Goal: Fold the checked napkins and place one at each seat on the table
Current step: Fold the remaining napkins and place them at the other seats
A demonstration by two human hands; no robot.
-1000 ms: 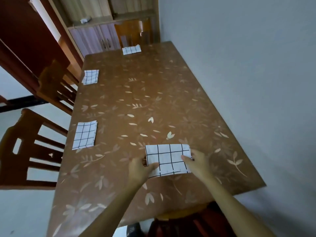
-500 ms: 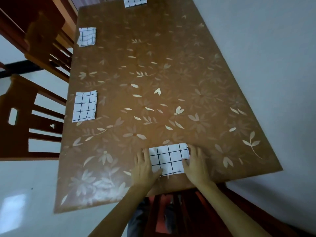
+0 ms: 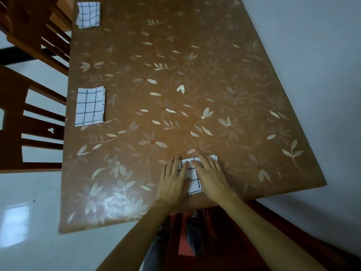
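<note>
**Both palms flat on the near napkin at the table's bottom edge**

No brand, label or writing can be read anywhere.

The table (image 3: 195, 75) fills most of the frame, a long brown top printed with pale flowers and leaves, glossy enough to catch a window glare at lower left. A plain grey-white wall (image 3: 312, 55) runs down the right side; pale shiny floor (image 3: 29, 202) shows at left and bottom left. Two dark wooden slat-back chairs stand along the left edge, the nearer chair (image 3: 23, 122) at middle left and the farther chair (image 3: 35, 26) at upper left.

A folded white napkin with black checks (image 3: 89, 106) lies at the table's left edge beside the nearer chair, and a second folded napkin (image 3: 88, 14) lies at the upper left by the farther one. The near napkin (image 3: 192, 173) sits at lower centre, just inside the bottom edge, mostly covered by the hands.

The left hand (image 3: 172, 181) and right hand (image 3: 212, 178) both lie open, fingers spread and pressed flat on the cloth, gripping nothing.

Compared with half a second ago, the hands have moved from the napkin's sides onto its top, the camera has tipped further down, and the far-end napkin has left the frame.
</note>
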